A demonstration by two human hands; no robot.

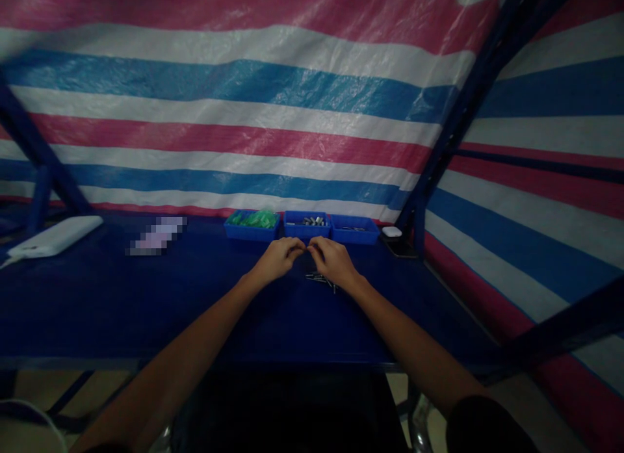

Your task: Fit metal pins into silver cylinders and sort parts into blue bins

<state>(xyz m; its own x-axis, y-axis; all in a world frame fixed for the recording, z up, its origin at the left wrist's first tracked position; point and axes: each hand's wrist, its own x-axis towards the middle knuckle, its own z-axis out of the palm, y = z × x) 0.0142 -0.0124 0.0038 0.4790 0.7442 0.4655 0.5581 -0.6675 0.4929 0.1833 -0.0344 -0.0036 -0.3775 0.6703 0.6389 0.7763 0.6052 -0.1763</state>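
My left hand (pixel 279 257) and my right hand (pixel 332 259) meet fingertip to fingertip above the dark blue table (pixel 146 303), both pinched on something too small to make out. A small pile of thin metal pins (pixel 319 279) lies on the table just under my right hand. Behind the hands stand three blue trays: the left one (pixel 252 223) holds green plastic pieces, the middle one (pixel 307 224) holds small metal parts, and the right one (pixel 355 230) looks nearly bare.
A white flat device (pixel 54 237) lies at the table's far left. A blurred pale item (pixel 156 236) rests left of the trays. A small white object (pixel 391 232) sits by the blue frame post (pixel 453 121). Striped tarpaulin (pixel 234 108) walls the back and right.
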